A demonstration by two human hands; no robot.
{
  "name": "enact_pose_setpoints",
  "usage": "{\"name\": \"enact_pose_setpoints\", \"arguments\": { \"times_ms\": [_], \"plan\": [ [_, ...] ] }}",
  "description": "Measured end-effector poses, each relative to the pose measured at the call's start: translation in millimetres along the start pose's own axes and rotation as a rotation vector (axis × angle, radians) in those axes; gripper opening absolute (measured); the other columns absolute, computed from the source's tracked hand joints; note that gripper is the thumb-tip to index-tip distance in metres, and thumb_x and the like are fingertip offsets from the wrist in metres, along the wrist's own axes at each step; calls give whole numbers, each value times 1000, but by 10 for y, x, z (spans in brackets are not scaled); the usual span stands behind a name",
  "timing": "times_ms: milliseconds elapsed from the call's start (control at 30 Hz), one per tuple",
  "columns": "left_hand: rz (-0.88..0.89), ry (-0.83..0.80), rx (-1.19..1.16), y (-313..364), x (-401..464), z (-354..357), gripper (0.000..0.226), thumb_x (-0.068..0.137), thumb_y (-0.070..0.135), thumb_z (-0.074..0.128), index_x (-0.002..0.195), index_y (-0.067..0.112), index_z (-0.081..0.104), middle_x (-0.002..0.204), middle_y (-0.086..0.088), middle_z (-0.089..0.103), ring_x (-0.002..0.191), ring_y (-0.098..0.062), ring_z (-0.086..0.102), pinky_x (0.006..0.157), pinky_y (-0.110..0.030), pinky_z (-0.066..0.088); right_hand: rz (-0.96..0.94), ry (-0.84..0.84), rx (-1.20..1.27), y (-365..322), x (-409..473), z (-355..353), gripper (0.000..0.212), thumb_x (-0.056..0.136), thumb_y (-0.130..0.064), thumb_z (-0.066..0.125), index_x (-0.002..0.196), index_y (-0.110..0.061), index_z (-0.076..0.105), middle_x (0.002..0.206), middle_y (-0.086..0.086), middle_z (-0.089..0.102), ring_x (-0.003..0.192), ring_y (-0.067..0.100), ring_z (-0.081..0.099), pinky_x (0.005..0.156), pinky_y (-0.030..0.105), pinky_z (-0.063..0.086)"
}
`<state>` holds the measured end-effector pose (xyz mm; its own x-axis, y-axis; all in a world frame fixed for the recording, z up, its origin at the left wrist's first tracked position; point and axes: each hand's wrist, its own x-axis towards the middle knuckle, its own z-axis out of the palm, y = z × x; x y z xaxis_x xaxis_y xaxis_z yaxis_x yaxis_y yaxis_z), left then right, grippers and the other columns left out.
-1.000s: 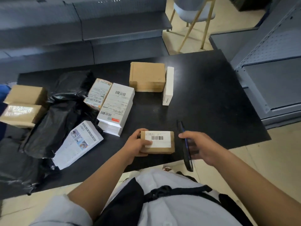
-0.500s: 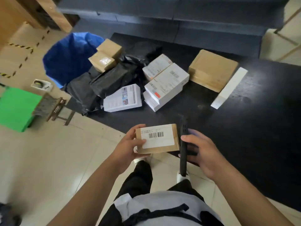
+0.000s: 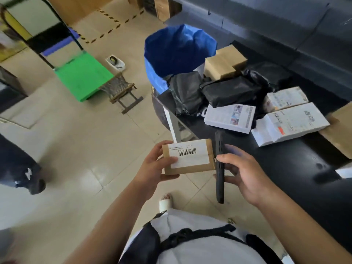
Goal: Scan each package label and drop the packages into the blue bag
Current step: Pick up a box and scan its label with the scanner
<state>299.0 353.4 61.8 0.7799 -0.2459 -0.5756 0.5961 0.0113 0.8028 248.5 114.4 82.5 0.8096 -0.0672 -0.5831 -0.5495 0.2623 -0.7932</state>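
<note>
From the head camera, the left hand point(image 3: 152, 168) has its grip curled round a small cardboard package point(image 3: 188, 157): thumb on the top face, fingers under the near edge. The package is a flat rectangular box of matte brown card with a smooth white label point(image 3: 190, 153) covering most of its top; the label carries a black barcode and fine print too small to read. It is held level over the pale tiled floor point(image 3: 76, 149), off the desk's edge.

The right hand point(image 3: 245, 174) grips a slim black scanner point(image 3: 220, 168), held on edge with its long side running from 12 to 6 o'clock, just beside the package's right end; whether they touch cannot be told.

At 12 o'clock from the package stands the blue bag point(image 3: 171, 54), a glossy woven-looking sack with its mouth open, against the corner of the black desk point(image 3: 285, 159).

On the desk at 1 to 2 o'clock lie crinkled black plastic mailers point(image 3: 228, 90), two plain brown boxes point(image 3: 224, 61) beside the bag, and white labelled boxes point(image 3: 291, 122).

At 10 o'clock a green flat cart point(image 3: 82, 77) sits on the floor.
</note>
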Motion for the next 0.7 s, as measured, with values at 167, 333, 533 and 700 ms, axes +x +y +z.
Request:
{"name": "enact_pose_setpoints", "arguments": {
  "times_ms": [167,333,533,700],
  "plan": [
    [59,-21,-38,321,219,-889,40,94,4,64,123,32,62,127,-5,66,112,-28,64,89,-49,60,-51,-24,-41,-187,379,922,28,84,-16,71,111,-23,75,94,1,76,92,23,67,79,44,53],
    [69,-17,-48,598,448,-1378,41,96,3,63,122,34,62,127,-12,64,99,-20,66,78,-34,59,-64,-11,-52,-348,675,1490,33,83,-19,73,116,-21,74,111,11,74,98,24,68,76,41,54],
    [128,22,26,942,1026,-1630,46,94,6,68,120,44,65,115,-9,72,99,-20,65,91,-39,54,-67,2,-16,-700,1144,1752,23,78,-16,74,99,-26,80,92,3,74,84,18,67,68,36,55],
    [160,6,71,1431,1642,-1764,46,90,3,73,117,40,69,113,-6,74,100,-22,69,89,-43,56,-55,16,65,-1018,1745,1815,24,87,-5,67,99,-22,79,89,6,73,78,21,68,61,32,57]
  ]
}}
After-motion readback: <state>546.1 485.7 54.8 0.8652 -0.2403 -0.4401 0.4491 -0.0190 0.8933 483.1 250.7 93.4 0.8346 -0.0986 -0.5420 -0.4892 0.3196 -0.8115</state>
